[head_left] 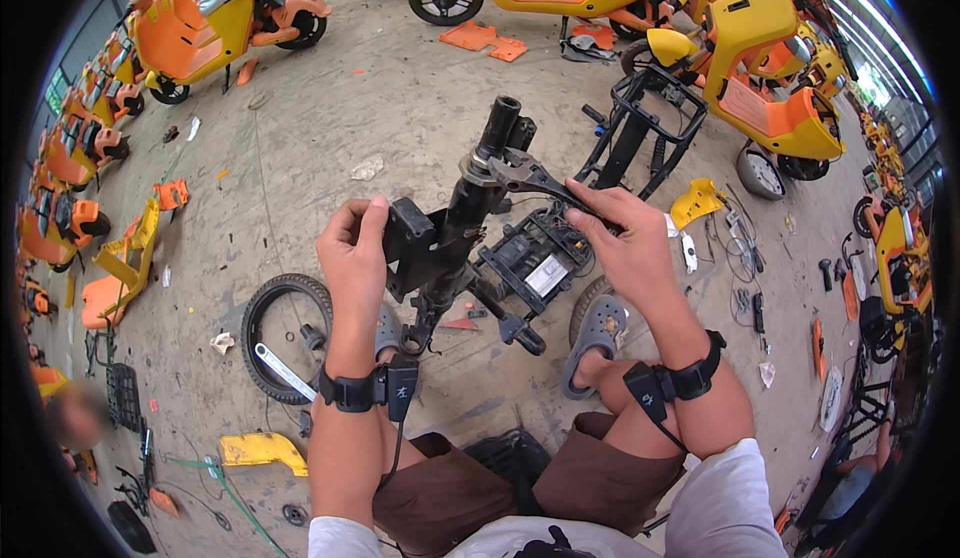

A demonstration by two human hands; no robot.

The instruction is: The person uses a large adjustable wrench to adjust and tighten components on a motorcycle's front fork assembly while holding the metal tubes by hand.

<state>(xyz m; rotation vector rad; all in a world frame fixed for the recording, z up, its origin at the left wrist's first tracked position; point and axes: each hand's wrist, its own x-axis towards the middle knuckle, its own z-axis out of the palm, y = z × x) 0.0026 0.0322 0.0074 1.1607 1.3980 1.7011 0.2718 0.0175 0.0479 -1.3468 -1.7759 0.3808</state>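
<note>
In front of me stands a stripped black scooter frame (pixel 463 213), its steering tube (pixel 497 128) pointing up and away. A metal nut ring (pixel 477 166) sits round the tube below its top. My right hand (pixel 628 243) pinches the dark handle of a wrench (pixel 522 171), whose grey jaws are at the ring. With fingers curled, my left hand (pixel 355 243) grips the edge of a black box-shaped bracket (pixel 408 230) on the frame's left side. Lower on the frame is a black tray part with a white label (pixel 546 273).
A tyred wheel (pixel 260 323) lies at left with a long silver spanner (pixel 283 371) across it. Another bare frame (pixel 640 133) stands beyond my right hand. Yellow scooters (pixel 740 78) line the back and sides. Yellow panels (pixel 263 451) and cables (pixel 738 228) litter the concrete floor.
</note>
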